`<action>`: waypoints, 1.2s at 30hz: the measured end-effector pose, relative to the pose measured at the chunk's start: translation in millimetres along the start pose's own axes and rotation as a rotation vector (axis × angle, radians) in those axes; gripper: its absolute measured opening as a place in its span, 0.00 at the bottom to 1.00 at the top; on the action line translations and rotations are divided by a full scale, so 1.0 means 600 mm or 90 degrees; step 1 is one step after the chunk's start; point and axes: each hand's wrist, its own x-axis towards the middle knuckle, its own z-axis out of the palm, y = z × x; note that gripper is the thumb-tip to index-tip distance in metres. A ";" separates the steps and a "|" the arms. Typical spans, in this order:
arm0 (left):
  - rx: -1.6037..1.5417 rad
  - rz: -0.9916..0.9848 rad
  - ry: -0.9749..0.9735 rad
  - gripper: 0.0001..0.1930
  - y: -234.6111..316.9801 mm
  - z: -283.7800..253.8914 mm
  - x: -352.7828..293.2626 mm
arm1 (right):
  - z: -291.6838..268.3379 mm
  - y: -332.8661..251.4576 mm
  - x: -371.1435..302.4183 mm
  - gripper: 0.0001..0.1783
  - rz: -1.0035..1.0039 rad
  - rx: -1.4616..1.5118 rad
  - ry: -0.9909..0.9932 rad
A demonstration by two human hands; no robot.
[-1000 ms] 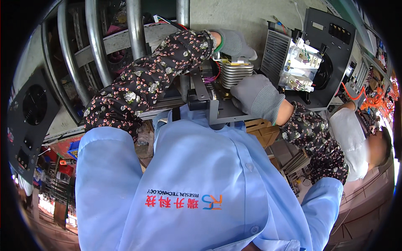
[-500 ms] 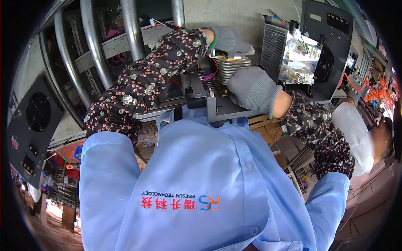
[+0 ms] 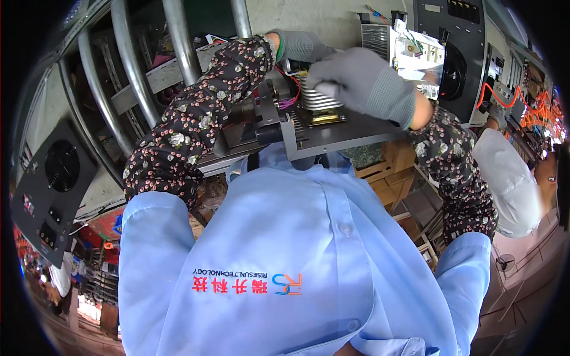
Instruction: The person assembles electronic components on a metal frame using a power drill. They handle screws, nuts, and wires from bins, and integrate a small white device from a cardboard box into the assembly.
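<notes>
Both my hands wear grey knitted gloves and are at a ribbed silver coil [image 3: 317, 99], seemingly a transformer winding, which stands on a dark grey metal chassis [image 3: 356, 137]. My right hand [image 3: 363, 82] is above the coil's near right side with its fingers curled together. Whatever is in its fingertips is hidden. Beyond the coil, my left hand [image 3: 301, 46] reaches in from the left. Its fingers disappear behind the right hand, so its grip is not visible. A red wire [image 3: 297, 84] and purple wires [image 3: 288, 102] run beside the coil's left side.
Thick metal rollers [image 3: 181, 44] are at the left. At the right stand a silver component assembly [image 3: 418, 56] and a dark panel [image 3: 428, 24] with a round opening. Another dark panel [image 3: 59, 207] leans far left. A person [image 3: 504, 178] is at the right, near a coiled orange hose [image 3: 502, 99].
My right hand has risen from low beside the coil to above its upper part, uncovering the coil's base. My left hand's fingers are now behind the right. The whole view has shifted slightly.
</notes>
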 end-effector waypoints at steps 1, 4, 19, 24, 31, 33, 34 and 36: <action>-0.002 0.027 -0.009 0.21 -0.024 0.003 0.009 | -0.001 0.004 0.000 0.07 -0.003 -0.029 0.030; -0.002 0.106 0.019 0.20 -0.049 0.008 0.017 | -0.005 0.025 -0.008 0.08 0.008 -0.111 0.064; -0.398 -0.093 0.025 0.34 0.006 0.008 -0.015 | 0.028 -0.017 -0.019 0.29 -0.047 -0.208 0.010; -0.398 -0.171 0.025 0.31 0.019 0.006 -0.013 | 0.039 -0.017 -0.009 0.30 -0.041 -0.249 -0.008; -0.392 -0.145 0.166 0.26 -0.023 -0.004 -0.009 | -0.005 -0.008 -0.038 0.23 -0.057 0.006 0.190; -0.429 -0.077 0.231 0.27 -0.089 0.001 0.001 | -0.035 -0.019 -0.096 0.16 0.044 0.268 0.389; -0.407 -0.103 0.232 0.29 -0.076 -0.009 -0.013 | -0.026 -0.001 -0.139 0.13 0.125 0.285 0.442; -0.364 -0.077 0.274 0.29 -0.103 -0.018 -0.018 | 0.015 0.037 -0.203 0.09 0.212 0.292 0.489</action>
